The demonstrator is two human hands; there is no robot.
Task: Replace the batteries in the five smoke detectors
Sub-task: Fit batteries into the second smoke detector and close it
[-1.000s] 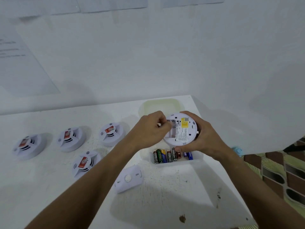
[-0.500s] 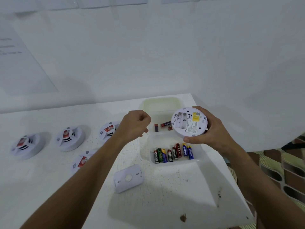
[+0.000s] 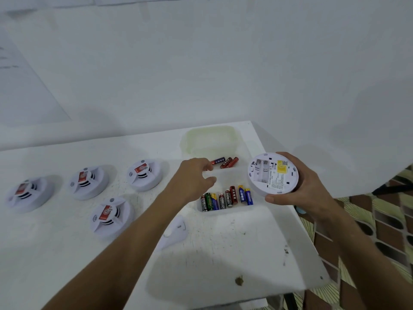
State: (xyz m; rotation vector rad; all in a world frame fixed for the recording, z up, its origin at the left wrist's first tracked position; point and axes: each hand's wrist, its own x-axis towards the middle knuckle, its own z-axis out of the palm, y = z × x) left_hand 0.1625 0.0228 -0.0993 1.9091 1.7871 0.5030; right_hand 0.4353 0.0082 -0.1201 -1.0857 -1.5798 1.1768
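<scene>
Head view, going from left to right: four round white plastic smoke detectors with red stickers [image 3: 89,183] sit face up on the white table [image 3: 223,253]. A flat white plastic cover plate [image 3: 175,230] lies near them, partly hidden by the arm. The left hand [image 3: 192,177] reaches over the clear plastic box [image 3: 223,189]. Its fingers are loosely curled, and I think they hold nothing, but the fingertips are hard to see. Three small used batteries [image 3: 225,162] lie in the far part of the box. A row of small colourful new batteries [image 3: 226,199] stands in the near part. The right hand [image 3: 299,189] grips the fifth round white smoke detector [image 3: 272,174] by its rim, back side up, past the box's right end. Its battery slots look empty.

The batteries are small, hard, smooth and light. They could roll or slip, so pinch one around its middle. The detector is light, stiff plastic, so hold it by the rim.
</scene>
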